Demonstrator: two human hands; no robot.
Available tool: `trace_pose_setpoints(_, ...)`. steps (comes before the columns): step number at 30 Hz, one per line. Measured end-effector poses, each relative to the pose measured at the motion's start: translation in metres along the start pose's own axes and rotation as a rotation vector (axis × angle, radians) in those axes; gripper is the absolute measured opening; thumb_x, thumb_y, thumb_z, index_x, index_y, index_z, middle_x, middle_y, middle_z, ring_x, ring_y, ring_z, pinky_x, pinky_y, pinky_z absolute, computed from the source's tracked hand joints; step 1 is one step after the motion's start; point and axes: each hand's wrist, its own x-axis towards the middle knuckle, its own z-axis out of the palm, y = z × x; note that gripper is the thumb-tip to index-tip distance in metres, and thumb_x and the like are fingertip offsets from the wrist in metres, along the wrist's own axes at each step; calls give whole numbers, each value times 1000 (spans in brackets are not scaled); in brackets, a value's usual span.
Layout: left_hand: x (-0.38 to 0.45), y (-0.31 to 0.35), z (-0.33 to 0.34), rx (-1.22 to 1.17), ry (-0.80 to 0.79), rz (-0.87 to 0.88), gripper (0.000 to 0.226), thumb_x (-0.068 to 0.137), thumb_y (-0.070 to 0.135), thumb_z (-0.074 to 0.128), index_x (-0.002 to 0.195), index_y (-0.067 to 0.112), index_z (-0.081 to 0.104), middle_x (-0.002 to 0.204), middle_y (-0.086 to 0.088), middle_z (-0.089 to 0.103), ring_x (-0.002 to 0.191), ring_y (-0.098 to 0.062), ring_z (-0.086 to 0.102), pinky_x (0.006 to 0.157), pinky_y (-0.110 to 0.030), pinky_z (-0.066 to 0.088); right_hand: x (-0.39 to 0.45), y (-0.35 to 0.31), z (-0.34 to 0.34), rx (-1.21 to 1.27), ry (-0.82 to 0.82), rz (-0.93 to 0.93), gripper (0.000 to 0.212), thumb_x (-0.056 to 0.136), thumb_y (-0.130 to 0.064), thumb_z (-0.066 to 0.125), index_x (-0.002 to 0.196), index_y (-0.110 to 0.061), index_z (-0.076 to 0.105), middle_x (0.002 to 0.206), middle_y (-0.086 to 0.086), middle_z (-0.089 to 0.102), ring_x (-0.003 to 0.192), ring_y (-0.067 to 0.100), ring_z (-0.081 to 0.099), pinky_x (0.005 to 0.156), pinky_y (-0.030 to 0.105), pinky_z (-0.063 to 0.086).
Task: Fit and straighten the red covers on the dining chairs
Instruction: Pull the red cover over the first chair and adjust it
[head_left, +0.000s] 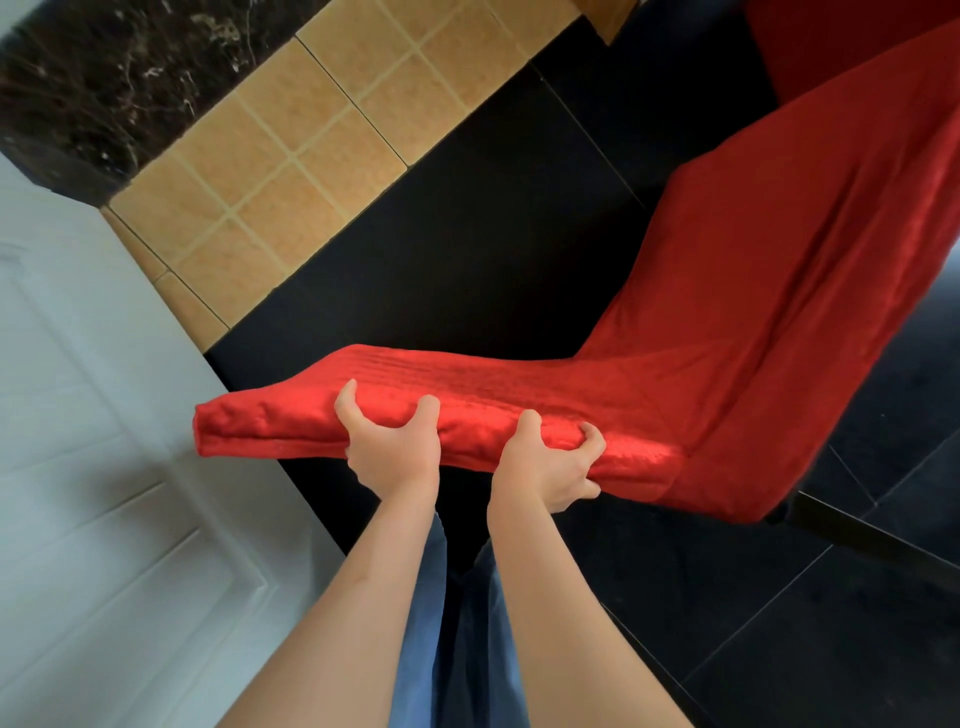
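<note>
Your left hand and right hand side by side, fingers curled round the near padded edge of the red cover, chair tilted beyond your grip

A white paneled door stands at left beside a band of tan tiles and a dark marble slab. Black floor tiles spread below. Blue trousers show at bottom centre.

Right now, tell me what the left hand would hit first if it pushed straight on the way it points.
The left hand already grips the chair's red cover at the top edge, so it would press into that padded edge at once.
</note>
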Motion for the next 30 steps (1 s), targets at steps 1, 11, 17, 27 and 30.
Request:
trace_pose_setpoints(1,0,-2,-1,6,-5,2,79,71,35,75,138,42,33,105,1,45,102,-26,54,77,-33,38,0,2,-1,0,-4,-2,62,75,-38,69,129,-43,41,109,1,31,65,15,50,53,30,39)
trace_pose_setpoints(11,-1,0,1,6,-4,-14,82,71,36,75,138,46,30,115,-6,50,95,-24,52,77,-33,42,0,3,-3,-15,-13,-20,71,76,-44,69,138,-46,34,109,1,30,63,14,50,47,24,31)
trace_pose_setpoints(17,-3,-1,0,4,-20,-9,87,74,41,74,141,50,20,127,-9,50,88,-18,43,71,-34,35,-4,-3,-5,-71,-19,-14,73,80,-49,66,142,-46,28,108,5,29,61,17,51,49,26,32)
trace_pose_setpoints(27,-1,-2,-39,10,-1,86,99,77,49,72,149,47,4,141,-6,50,123,-32,50,99,-39,39,-32,-6,-16,-263,14,-141,84,81,-58,64,147,-49,13,153,21,12,131,39,29,96,52,43)
trace_pose_setpoints(30,8,-2,-65,25,72,116,97,78,46,73,151,42,8,143,-7,46,125,-31,49,100,-40,38,-47,-3,-19,-385,12,-343,82,83,-59,60,149,-44,15,155,20,11,138,38,21,107,55,34)
